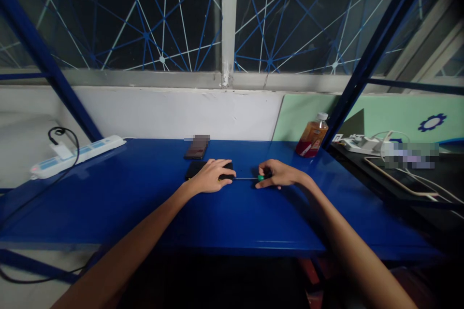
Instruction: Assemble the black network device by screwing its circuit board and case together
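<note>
My left hand (212, 177) lies over a flat black box (193, 170) on the blue table, its fingers gripping the box's right side and front. In my right hand (279, 174) is a screwdriver with a green and dark handle (261, 178), pinched between thumb and fingers. The thin metal shaft (245, 178) runs level to the left, and its end meets the box's right side by my left fingertips. Whether the tip sits in a screw is hidden. Some yellow shows at the box's front edge beneath my hand.
Behind the box lies a dark phone (196, 148). A bottle of orange-brown drink (312, 136) stands at the back right by a blue post. On the left is a white power strip (79, 157) with a black cable. Another phone (398, 175) and white cables lie on the dark surface at right.
</note>
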A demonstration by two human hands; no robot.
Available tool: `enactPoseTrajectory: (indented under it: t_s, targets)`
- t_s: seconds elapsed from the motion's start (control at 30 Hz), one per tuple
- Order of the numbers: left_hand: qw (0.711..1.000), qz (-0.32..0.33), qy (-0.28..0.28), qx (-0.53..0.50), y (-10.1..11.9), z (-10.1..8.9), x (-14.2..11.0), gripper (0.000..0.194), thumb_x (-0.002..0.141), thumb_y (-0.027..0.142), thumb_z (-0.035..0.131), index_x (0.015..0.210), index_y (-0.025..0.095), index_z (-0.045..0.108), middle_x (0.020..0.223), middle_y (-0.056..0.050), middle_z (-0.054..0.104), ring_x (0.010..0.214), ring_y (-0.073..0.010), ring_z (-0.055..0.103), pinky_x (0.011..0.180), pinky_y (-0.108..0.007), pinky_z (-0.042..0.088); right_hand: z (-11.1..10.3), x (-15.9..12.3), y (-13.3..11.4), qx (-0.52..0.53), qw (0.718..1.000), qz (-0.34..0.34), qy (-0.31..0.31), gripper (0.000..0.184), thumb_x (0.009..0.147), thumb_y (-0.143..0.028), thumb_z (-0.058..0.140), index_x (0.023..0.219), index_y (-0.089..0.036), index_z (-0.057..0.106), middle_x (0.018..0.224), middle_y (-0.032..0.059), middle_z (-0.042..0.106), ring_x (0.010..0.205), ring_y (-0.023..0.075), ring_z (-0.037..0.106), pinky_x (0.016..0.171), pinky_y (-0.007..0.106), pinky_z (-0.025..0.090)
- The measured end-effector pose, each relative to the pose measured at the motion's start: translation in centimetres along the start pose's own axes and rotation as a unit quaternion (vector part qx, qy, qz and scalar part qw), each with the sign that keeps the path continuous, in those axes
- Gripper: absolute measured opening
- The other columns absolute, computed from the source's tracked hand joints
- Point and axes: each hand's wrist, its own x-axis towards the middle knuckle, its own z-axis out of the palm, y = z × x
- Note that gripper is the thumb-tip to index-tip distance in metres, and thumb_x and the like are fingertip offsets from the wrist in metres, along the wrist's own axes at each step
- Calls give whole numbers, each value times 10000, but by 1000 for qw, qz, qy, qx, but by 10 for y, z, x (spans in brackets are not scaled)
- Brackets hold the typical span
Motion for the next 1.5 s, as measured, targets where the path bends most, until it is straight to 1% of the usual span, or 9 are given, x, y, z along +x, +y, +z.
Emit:
enactPoseTrajectory:
  t_s: [0.13, 0.3, 0.43, 0.6, 0.83, 1.07, 1.23, 1.33, 1.5]
  targets:
    - [1000, -5, -5, -15, 2, 0, 1, 194, 930, 328, 544, 1075, 330, 672, 1449, -57, 454, 1311, -321, 430, 999, -567, 344, 1, 1, -3, -18, 1000, -18, 14, 378, 684, -503, 747, 811, -178, 601, 592, -26, 558, 504, 102, 452, 474, 241, 322]
    - [1000, -9, -3, -23, 1, 1, 1, 183, 931, 330, 543, 1065, 327, 667, 1443, -48, 446, 1292, -306, 438, 1012, -561, 329, -4, -2, -3, -40, 999, -31, 16, 448, 830, -579, 553, 739, -153, 658, 610, 1, 546, 529, 103, 420, 494, 257, 305]
    - [1000, -9, -2, -21, 1, 2, 1, 176, 928, 330, 545, 1057, 324, 664, 1436, -42, 447, 1271, -303, 450, 1009, -557, 331, -4, -1, -2, -79, 996, -26, 42, 446, 738, -591, 655, 601, -168, 615, 520, -28, 470, 489, 90, 355, 475, 261, 263]
    - [1000, -7, -3, -17, 2, 2, 0, 170, 926, 334, 542, 1044, 315, 662, 1431, -45, 447, 1271, -315, 445, 999, -559, 334, 1, 1, 0, -3, 1000, 8, 16, 394, 652, -527, 763, 740, -185, 587, 590, -10, 591, 461, 114, 516, 459, 253, 358]
    - [1000, -3, 1, -19, 2, 1, 0, 214, 917, 390, 543, 1068, 305, 668, 1433, -58, 454, 1264, -314, 459, 1008, -533, 342, -2, 1, 2, -32, 999, -13, 37, 413, 648, -521, 768, 730, -200, 521, 580, -31, 577, 447, 120, 538, 432, 244, 392]
    - [997, -34, 50, -53, 8, 3, 3, 191, 902, 387, 581, 981, 302, 733, 1399, -46, 506, 1227, -303, 509, 1019, -538, 355, -3, 0, 2, -28, 999, -20, 41, 398, 641, -503, 769, 721, -198, 527, 576, -29, 575, 450, 119, 526, 442, 247, 390]
    - [987, -65, 127, -78, 15, 5, 7, 152, 876, 308, 616, 861, 256, 758, 1363, -59, 545, 1184, -274, 555, 1010, -485, 395, -9, -3, 2, -5, 999, -11, 45, 387, 654, -515, 751, 719, -194, 546, 573, -30, 572, 457, 114, 513, 448, 244, 379]
    - [987, -75, 135, -51, 19, 2, 14, 138, 866, 288, 629, 841, 251, 759, 1307, -65, 592, 1167, -270, 565, 995, -485, 399, -16, -6, 7, -1, 997, -2, 80, 386, 664, -520, 739, 709, -192, 541, 553, -36, 551, 455, 107, 491, 443, 239, 358]
    - [991, -94, 94, 27, 23, 4, 35, 123, 856, 298, 650, 846, 246, 762, 1233, -70, 636, 1166, -294, 551, 980, -508, 379, -24, -7, 16, -55, 985, 16, 161, 361, 661, -479, 733, 642, -192, 516, 546, -34, 534, 495, 103, 468, 465, 240, 317]
